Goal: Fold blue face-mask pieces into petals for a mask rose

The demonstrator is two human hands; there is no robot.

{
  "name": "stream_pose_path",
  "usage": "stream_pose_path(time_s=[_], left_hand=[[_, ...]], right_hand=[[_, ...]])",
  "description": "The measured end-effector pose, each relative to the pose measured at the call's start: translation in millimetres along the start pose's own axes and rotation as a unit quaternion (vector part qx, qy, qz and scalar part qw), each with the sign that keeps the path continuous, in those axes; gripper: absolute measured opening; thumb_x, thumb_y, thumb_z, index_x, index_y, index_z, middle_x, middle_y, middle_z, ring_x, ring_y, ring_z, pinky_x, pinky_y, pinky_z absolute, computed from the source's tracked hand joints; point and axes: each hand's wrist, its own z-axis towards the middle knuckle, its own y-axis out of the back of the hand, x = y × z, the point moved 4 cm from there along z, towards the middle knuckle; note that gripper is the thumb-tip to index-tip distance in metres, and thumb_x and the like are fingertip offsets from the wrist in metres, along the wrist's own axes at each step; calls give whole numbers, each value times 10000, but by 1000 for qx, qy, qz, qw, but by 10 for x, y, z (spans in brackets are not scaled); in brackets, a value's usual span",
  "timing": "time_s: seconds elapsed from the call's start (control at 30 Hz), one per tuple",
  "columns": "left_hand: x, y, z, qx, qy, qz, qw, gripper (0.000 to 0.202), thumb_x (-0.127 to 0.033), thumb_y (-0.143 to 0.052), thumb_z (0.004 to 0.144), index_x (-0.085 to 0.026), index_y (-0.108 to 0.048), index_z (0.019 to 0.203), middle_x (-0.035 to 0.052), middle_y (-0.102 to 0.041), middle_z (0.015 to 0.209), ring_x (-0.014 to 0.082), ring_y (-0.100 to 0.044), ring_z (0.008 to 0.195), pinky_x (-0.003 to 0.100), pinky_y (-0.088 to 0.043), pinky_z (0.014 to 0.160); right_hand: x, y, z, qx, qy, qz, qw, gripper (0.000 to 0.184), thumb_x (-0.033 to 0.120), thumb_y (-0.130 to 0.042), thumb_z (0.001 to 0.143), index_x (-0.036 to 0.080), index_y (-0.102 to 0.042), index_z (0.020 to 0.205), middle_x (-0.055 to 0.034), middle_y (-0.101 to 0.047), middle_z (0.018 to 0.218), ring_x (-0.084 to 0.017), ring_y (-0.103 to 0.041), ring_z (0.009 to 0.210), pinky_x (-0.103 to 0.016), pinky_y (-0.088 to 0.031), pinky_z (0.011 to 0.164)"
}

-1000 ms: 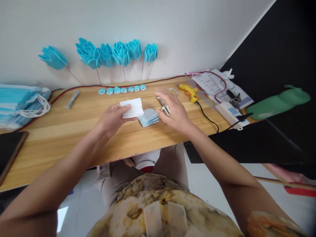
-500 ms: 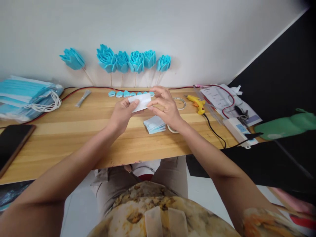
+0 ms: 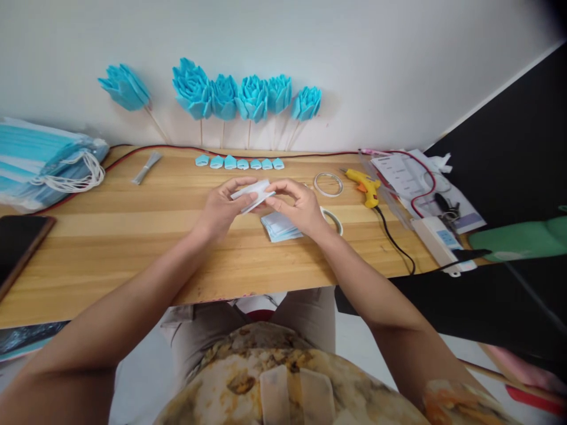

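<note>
A small white fabric piece [image 3: 257,192], bent along a crease, is held above the table between both hands. My left hand [image 3: 224,203] pinches its left part with the thumb on top. My right hand [image 3: 301,208] grips the right end between thumb and fingers. Just below the right hand lies a stack of pale blue-white fabric pieces [image 3: 280,228], partly covered by that hand. Behind the hands, several small folded blue pieces [image 3: 230,162] sit in a row.
Several blue fabric flowers [image 3: 192,88] on sticks lean against the wall. Masks [image 3: 39,159] in plastic and a phone [image 3: 22,248] lie at left. To the right are tape rolls [image 3: 328,195], a yellow glue gun [image 3: 365,186], a power strip [image 3: 436,242] and a green bottle [image 3: 522,239].
The fabric piece was flatter and is now bent over. My right hand's fingers have closed in on its right end. The camera view has shifted slightly.
</note>
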Motion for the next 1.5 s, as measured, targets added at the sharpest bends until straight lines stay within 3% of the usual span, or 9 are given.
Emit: stream_pose_path(time_s=[0.13, 0.33, 0.5, 0.83, 1.03, 1.2, 1.5], left_hand=[[-2, 12, 3, -13, 0, 12, 1000, 409, -284, -828, 718, -176, -684, 1086, 47, -762, 936, 194, -727, 783, 367, -598, 788], [11, -8, 2, 4, 5, 38, 999, 478, -312, -851, 699, -157, -673, 1115, 38, -751, 868, 172, -708, 670, 363, -603, 733], [17, -3, 0, 12, -5, 60, 998, 465, -302, -832, 730, -155, -676, 1143, 28, -752, 832, 175, -720, 682, 366, -619, 758], [33, -9, -18, 24, -46, 69, 996, 500, -500, -797, 773, -173, -682, 1133, 86, -753, 1039, 226, -715, 900, 341, -584, 793], [-56, -43, -64, 28, -44, 118, 992, 547, -384, -853, 718, -181, -680, 1195, 98, -719, 1178, 254, -677, 1024, 344, -555, 866], [-50, -48, -63, 39, -45, 167, 984, 615, -344, -849, 703, -228, -659, 1276, 80, -704, 1238, 249, -669, 1016, 352, -550, 867], [106, 39, 22, 29, -9, 26, 999, 519, -333, -799, 747, -191, -688, 1234, 100, -738, 1140, 238, -696, 972, 360, -563, 843]], right_hand=[[-13, 19, -2, 40, -14, 28, 999, 332, 325, -747, 793, 248, -671, 1107, -29, -729, 1191, -182, -688, 1061, -391, -532, 1007], [-38, 29, 2, 46, -45, 15, 998, 104, 301, -694, 832, 214, -706, 888, -16, -763, 986, -171, -691, 943, -352, -532, 936], [-42, -4, 2, 33, -54, 46, 997, 144, 346, -689, 850, 204, -692, 828, -5, -749, 875, -149, -677, 833, -306, -533, 832], [-46, -19, -15, 20, -73, 36, 997, 159, 358, -666, 860, 205, -663, 818, -13, -732, 829, -149, -660, 771, -294, -519, 753], [-53, -22, -14, 16, -83, 27, 996, 159, 359, -665, 851, 204, -672, 820, -4, -725, 812, -135, -630, 729, -270, -485, 691], [-45, -18, -12, 7, -88, 15, 996, 161, 352, -672, 842, 197, -675, 797, 0, -710, 780, -124, -605, 695, -264, -462, 669], [-53, -17, -22, 20, -77, 39, 996, 182, 384, -704, 826, 210, -694, 877, 5, -708, 818, -135, -634, 753, -276, -511, 724]])
